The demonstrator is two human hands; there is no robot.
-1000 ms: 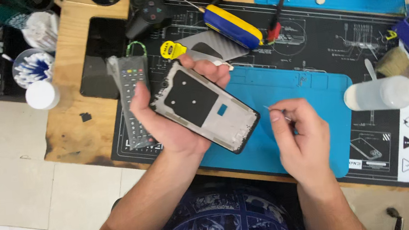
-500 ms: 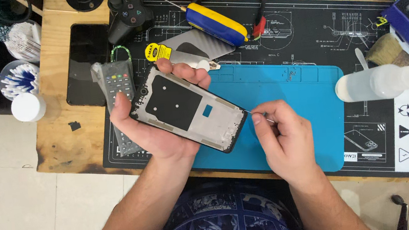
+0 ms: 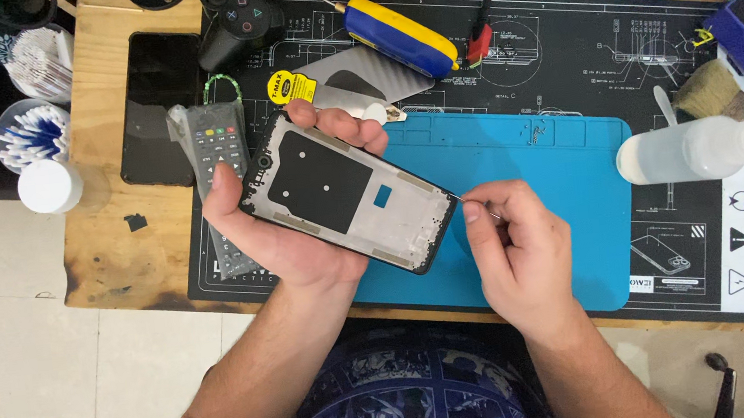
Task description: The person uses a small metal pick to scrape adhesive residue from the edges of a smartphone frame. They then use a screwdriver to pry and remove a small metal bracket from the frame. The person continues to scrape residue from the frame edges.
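Left hand (image 3: pixel 288 235) gripping phone frame (image 3: pixel 348 193) tilted above blue mat (image 3: pixel 554 210); right hand (image 3: pixel 517 254) pinching thin pointed tool (image 3: pixel 460 199) at frame's lower edge. Apparent cleaning or picking along edge; steady, fine tip control called for next.

thin tool (image 3: pixel 456 198) too small to identify, game controller (image 3: pixel 235 13) cut off at top edge

place: phone repair workshop | evidence: blue repair mat (image 3: pixel 564 218) under both hands | cotton swabs (image 3: pixel 24 138) left of them | solvent bottle (image 3: pixel 694 149) right
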